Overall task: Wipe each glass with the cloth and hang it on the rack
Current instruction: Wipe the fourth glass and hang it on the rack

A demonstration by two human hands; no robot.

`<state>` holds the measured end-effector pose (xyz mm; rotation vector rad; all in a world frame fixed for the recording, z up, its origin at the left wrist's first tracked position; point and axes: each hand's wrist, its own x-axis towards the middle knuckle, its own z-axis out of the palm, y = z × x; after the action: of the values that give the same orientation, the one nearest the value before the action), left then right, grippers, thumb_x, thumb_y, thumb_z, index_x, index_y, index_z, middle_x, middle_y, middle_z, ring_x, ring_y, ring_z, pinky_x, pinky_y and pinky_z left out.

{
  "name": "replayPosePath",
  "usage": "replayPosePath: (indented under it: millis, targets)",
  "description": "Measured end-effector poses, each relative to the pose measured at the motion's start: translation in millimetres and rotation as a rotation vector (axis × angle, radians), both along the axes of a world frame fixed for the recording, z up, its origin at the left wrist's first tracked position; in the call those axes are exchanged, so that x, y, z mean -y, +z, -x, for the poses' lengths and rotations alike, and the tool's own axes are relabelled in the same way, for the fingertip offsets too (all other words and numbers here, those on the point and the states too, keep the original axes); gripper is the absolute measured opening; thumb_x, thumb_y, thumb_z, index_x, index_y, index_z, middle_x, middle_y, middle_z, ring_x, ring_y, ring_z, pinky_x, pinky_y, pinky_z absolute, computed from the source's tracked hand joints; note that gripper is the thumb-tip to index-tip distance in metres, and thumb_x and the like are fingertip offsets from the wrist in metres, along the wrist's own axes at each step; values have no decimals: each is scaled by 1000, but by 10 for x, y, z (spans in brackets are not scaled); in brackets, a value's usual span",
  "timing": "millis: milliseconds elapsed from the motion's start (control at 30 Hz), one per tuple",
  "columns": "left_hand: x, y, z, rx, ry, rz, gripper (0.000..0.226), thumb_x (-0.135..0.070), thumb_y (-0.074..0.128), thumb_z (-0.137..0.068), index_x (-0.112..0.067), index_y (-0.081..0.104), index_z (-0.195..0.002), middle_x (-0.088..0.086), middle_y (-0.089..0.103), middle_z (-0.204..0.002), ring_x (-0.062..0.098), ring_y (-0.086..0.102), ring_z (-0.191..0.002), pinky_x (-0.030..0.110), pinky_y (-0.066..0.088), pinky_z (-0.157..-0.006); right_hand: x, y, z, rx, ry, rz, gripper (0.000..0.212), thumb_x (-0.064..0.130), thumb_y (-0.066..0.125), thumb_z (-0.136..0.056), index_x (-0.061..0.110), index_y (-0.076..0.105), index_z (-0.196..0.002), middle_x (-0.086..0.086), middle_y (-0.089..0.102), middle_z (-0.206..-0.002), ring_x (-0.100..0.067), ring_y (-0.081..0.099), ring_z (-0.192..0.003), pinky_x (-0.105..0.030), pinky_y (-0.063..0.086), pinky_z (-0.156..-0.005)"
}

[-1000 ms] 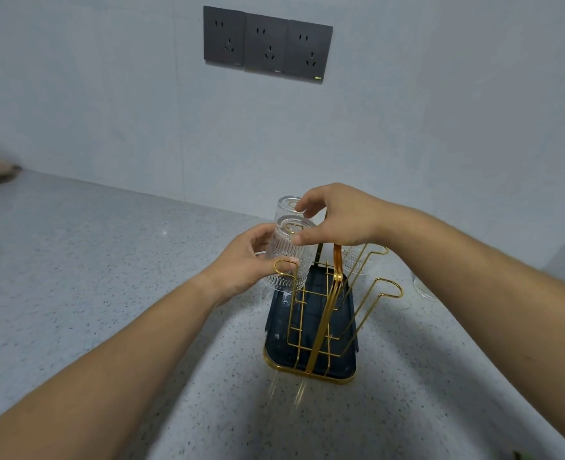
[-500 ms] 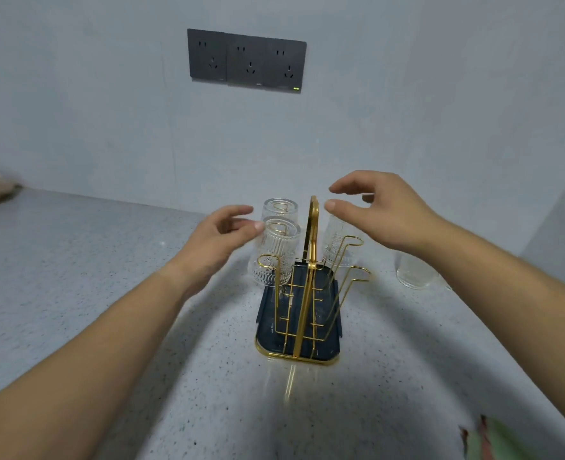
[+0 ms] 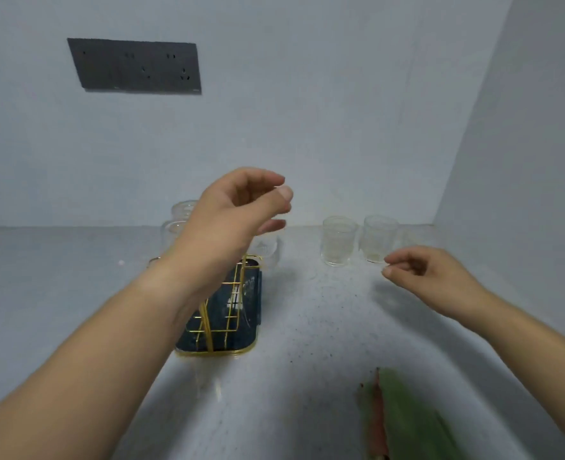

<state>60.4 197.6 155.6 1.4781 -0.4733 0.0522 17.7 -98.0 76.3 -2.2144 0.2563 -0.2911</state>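
Observation:
A gold wire rack (image 3: 231, 313) on a dark tray (image 3: 253, 340) stands on the counter, partly hidden by my left forearm. Two ribbed glasses (image 3: 176, 227) hang upside down on its left side, and a third (image 3: 268, 247) sits blurred behind my left hand. My left hand (image 3: 231, 220) hovers above the rack, fingers loosely curled and holding nothing. Two clear glasses stand upright by the back wall, one (image 3: 338, 240) left of the other (image 3: 379, 239). My right hand (image 3: 424, 277) is empty, its fingertips just in front of the right glass. A green cloth (image 3: 410, 423) lies at the bottom right.
The speckled grey counter (image 3: 75, 277) meets a pale wall at the back and a side wall (image 3: 523, 161) on the right, forming a corner. A dark socket panel (image 3: 135, 66) is mounted on the back wall.
Both hands have let go of the glass on the rack and lifted away. My right hand moved right toward the standing glasses. The view swung right, bringing the cloth and standing glasses into sight.

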Motion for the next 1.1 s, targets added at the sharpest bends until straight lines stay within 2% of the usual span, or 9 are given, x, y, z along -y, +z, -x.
replayPosePath:
  millis: [200, 400, 500, 633, 700, 833, 900, 1000, 1100]
  targets:
    - [923, -631, -148, -244, -166, -204, 24, -20, 71, -98, -13, 68, -120, 15, 72, -119, 25, 73, -111, 38, 61, -97, 588, -328, -3, -45, -142, -55, 30, 32, 76, -89, 17, 69, -114, -3, 73, -90, -16, 68, -80, -22, 49, -68]
    - [1707, -1250, -515, -385, -221, -318, 44, -33, 72, -96, -13, 58, -133, 10, 66, -129, 20, 67, -116, 36, 56, -101, 1040, -619, -299, -79, -332, -106, 74, 52, 84, -76, 19, 48, -132, -2, 64, -116, -25, 66, -105, -41, 54, -93]
    - [2065, -1389, -651, -389, -246, -335, 77, -49, 78, -81, -13, 53, -144, 7, 63, -138, 17, 64, -119, 36, 52, -106, 1203, -650, -448, -42, -335, -126, 93, 44, 85, -78, 13, 34, -150, -9, 54, -139, -27, 57, -124, -39, 46, -104]
    - [2456, -1441, -769, -350, -300, -345, 112, -63, 74, -67, -18, 32, -160, 2, 46, -159, 17, 48, -141, 43, 39, -121, 1373, -719, -620, -42, -268, -158, 102, 41, 86, -78, 17, 26, -156, -8, 47, -152, -27, 51, -136, -44, 43, -113]
    - [2589, -1457, -826, -357, -321, -335, 109, -60, 71, -72, -17, 28, -162, 2, 39, -163, 17, 45, -143, 44, 38, -121, 1437, -785, -696, -17, -216, -195, 101, 41, 89, -73, 20, 31, -153, -6, 54, -148, -25, 58, -129, -48, 48, -109]
    - [2756, -1537, -919, -329, -352, -340, 107, -59, 70, -77, -18, 23, -164, -1, 39, -164, 16, 43, -146, 45, 37, -122, 1476, -848, -785, 67, -137, -295, 74, 27, 90, -76, 19, 48, -137, -4, 71, -122, -18, 72, -105, -35, 59, -89]
    - [2805, -1554, -943, -309, -362, -344, 86, -55, 69, -86, -20, 38, -158, -5, 52, -155, 11, 52, -138, 45, 40, -120, 1471, -870, -806, 103, -118, -334, 65, 21, 88, -77, 19, 53, -131, -4, 73, -118, -18, 74, -101, -33, 60, -85]
    - [2863, -1502, -920, -309, -382, -302, 42, -53, 57, -98, -25, 65, -127, -9, 72, -125, 7, 67, -114, 43, 45, -114, 1461, -882, -801, 133, -108, -328, 55, 11, 85, -81, 17, 57, -128, -5, 75, -116, -14, 76, -95, -28, 61, -81]
    - [2826, -1429, -842, -332, -358, -227, 48, -57, 47, -101, -25, 64, -133, -8, 68, -133, 12, 62, -123, 40, 47, -110, 1412, -797, -691, 157, -99, -310, 59, 13, 85, -81, 19, 56, -132, 1, 74, -117, -8, 76, -93, -25, 62, -81]
